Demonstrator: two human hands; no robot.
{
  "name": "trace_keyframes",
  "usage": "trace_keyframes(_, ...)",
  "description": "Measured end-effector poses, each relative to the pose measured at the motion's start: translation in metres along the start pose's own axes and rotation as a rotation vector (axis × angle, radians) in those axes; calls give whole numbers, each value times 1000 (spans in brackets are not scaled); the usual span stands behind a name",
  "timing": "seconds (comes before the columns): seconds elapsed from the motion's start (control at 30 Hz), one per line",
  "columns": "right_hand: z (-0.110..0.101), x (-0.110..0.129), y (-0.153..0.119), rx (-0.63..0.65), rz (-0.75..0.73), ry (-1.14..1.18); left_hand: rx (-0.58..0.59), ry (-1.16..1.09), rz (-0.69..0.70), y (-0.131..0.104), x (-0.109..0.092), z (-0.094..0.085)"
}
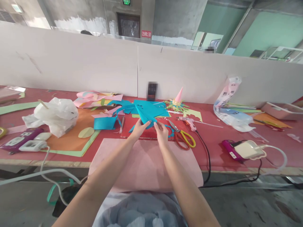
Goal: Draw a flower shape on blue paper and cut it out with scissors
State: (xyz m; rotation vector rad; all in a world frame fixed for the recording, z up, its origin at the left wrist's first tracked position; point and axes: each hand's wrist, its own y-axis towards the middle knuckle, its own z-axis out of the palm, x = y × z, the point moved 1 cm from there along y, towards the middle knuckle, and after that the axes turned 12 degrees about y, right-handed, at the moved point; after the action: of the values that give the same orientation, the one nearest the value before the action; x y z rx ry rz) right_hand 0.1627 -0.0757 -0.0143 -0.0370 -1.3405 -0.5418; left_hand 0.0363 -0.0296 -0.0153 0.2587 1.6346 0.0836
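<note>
Red table, grey partition, concrete walls

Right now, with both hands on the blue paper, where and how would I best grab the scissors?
Probably take the scissors by the yellow and red handle loops, which lie at the near end, toward you. The blades point away toward the far left. Come from the right hand side, since they lie flat on the red table just right of it, clear of the glue gun behind.
</note>
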Motion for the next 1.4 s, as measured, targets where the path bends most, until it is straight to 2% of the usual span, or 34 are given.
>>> trace_keyframes(0.1,-5,7,-1,-109,-290,-177,32,61,43,0,4,3)
trace_keyframes(0.2,-7,9,-1,-117,-522,-321,121,102,109,-2,8,7)
trace_keyframes(0.27,-7,7,0,-74,-617,-404,141,157,151,-4,9,8)
trace_keyframes(0.37,-6,3,1,-8,-686,-496,97,281,169,-7,5,6)
trace_keyframes(0.6,-7,-9,4,42,-739,-678,-21,646,164,-13,-9,0)
trace_keyframes(0.93,-6,-20,4,46,-662,-962,-56,1102,239,-18,-11,1)
trace_keyframes(1.4,-4,-17,1,12,-612,-1010,-50,1250,298,-18,-10,3)
